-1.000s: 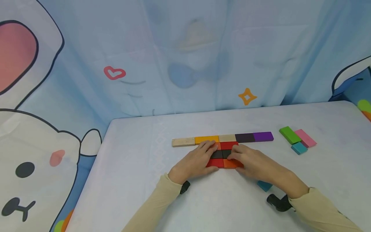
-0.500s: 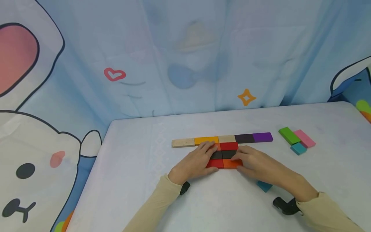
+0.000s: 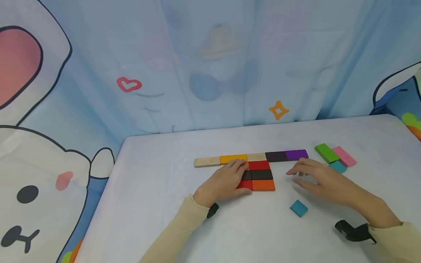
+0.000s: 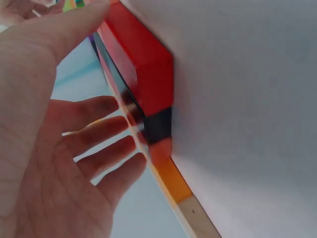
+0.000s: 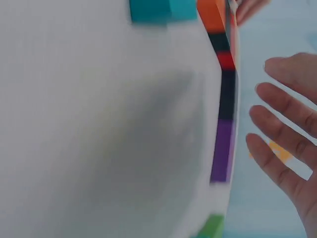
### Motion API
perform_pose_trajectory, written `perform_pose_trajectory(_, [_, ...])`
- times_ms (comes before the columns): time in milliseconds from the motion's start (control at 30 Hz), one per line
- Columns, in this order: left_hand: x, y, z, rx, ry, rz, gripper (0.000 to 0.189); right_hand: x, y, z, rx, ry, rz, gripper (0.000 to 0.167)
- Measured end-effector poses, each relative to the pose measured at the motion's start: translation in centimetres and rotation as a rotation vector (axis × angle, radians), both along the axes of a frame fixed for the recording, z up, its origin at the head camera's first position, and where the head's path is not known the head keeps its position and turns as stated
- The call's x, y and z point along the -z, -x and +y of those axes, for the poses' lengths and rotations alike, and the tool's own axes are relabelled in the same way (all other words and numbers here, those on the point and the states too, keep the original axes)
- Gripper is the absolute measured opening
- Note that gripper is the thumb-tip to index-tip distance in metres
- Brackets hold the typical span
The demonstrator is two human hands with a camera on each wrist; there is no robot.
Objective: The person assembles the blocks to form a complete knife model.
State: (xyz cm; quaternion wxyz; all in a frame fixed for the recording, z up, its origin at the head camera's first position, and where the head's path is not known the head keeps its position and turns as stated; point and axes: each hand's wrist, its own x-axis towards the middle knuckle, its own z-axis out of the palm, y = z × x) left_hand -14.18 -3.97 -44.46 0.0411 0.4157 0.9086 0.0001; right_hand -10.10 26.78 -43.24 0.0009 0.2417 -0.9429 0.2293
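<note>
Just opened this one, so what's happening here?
A person is arranging flat colored blocks by hand. The left hand lies over the left part of short rows of red, black and orange blocks, on the near side of a longer row. The right hand hovers off to the right, holding nothing. A loose teal block lies nearer the person.

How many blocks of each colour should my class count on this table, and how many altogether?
Red blocks: 2
Orange blocks: 2
Dark blocks: 3
Plain blocks: 2
Yellow block: 1
Purple block: 1
Green block: 1
Pink block: 1
Blue blocks: 2
Total: 15
</note>
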Motion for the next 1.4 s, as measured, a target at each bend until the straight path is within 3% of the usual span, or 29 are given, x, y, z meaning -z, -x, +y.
perform_pose_trajectory(133, [-0.1, 0.2, 1.1, 0.043, -0.038, 0.034, 0.08, 0.1, 0.5, 2.7, 0.036, 0.02, 0.059, 0.028])
perform_pose_trajectory(367, [0.0, 0.2, 3.1, 0.056, -0.001, 0.022, 0.082, 0.7, 2.4, 6.7, 0.098, -0.038, 0.284, 0.038])
perform_pose_trajectory(433, [0.3, 0.2, 3.4, 0.049, 0.027, 0.019, 0.081, 0.8, 3.1, 7.1, 0.121, -0.049, 0.255, 0.04])
perform_pose_trajectory(633, [0.8, 0.2, 3.5, 0.025, 0.056, 0.006, 0.078, 1.1, 5.1, 7.5, 0.243, -0.097, 0.037, 0.047])
perform_pose_trajectory(767, [0.8, 0.2, 3.6, 0.024, 0.052, -0.006, 0.076, 1.4, 5.7, 7.6, 0.264, -0.122, -0.053, 0.048])
perform_pose_trajectory(1200, [0.7, 0.0, 4.0, 0.019, 0.071, 0.003, 0.073, 1.4, 6.2, 7.3, 0.285, -0.191, -0.111, 0.051])
perform_pose_trajectory(1400, [0.7, 0.0, 4.0, 0.034, 0.07, 0.016, 0.072, 1.5, 6.1, 6.9, 0.289, -0.174, -0.091, 0.05])
